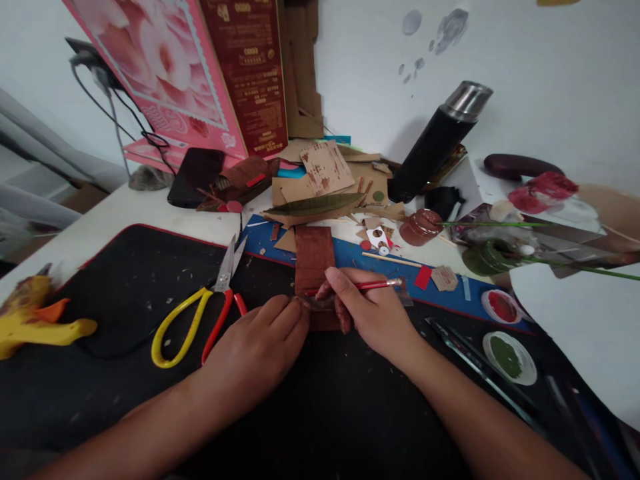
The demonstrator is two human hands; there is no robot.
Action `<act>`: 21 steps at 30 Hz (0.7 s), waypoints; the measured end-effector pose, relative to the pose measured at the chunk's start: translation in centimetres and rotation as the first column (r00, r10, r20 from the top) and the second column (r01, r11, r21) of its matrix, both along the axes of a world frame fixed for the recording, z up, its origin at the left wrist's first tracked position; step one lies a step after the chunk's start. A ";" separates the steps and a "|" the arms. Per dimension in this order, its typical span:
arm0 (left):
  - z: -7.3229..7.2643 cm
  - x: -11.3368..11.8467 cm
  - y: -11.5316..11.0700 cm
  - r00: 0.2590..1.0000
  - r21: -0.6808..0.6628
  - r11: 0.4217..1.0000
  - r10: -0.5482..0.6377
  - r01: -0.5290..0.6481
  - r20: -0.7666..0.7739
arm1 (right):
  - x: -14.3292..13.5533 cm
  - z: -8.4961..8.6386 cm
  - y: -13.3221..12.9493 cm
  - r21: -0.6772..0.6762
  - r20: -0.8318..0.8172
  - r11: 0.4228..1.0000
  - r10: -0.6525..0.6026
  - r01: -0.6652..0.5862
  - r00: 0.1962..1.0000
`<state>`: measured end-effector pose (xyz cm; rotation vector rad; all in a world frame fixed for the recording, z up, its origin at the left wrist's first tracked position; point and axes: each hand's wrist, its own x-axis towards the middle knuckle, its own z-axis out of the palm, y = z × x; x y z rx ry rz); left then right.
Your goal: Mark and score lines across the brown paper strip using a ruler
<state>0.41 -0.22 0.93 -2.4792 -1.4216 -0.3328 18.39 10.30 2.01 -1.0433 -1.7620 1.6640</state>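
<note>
My right hand point(380, 310), its fingertips stained brown, is closed around a red pencil point(373, 285) with its eraser end pointing right. Under both hands lies a strip of cardboard painted brown point(314, 257), running away from me. Across it lies a clear flat strip point(406, 300), perhaps a ruler, mostly covered by my right hand. My left hand point(273, 333) is closed, its bent fingertips pressing at the left edge of the cardboard, where the clear strip seems to end. The pencil tip is hard to make out between the hands.
Scissors point(220, 287) lie partly open beside my left hand, near a yellow glue gun point(40, 320). Behind are cardboard scraps point(327, 170), a phone point(195, 177) and a black flask point(435, 143). Paint jars point(419, 228), paint-filled lids point(510, 359) and pens point(475, 360) stand or lie rightward.
</note>
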 end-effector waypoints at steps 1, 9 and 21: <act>0.0 0.0 0.0 1.000 -0.001 1.000 0.003 -0.003 -0.002 | 0.0 0.0 0.0 -0.003 -0.001 1.000 -0.001 0.001 1.000; 0.1 0.0 -0.1 1.000 0.003 1.000 0.000 0.000 -0.006 | -0.2 -0.1 0.1 -0.001 0.017 1.000 0.006 -0.006 1.000; 0.0 0.0 -0.1 1.000 0.000 1.000 -0.003 0.003 0.029 | -0.4 -0.2 0.3 -0.035 0.011 0.999 0.006 -0.005 1.000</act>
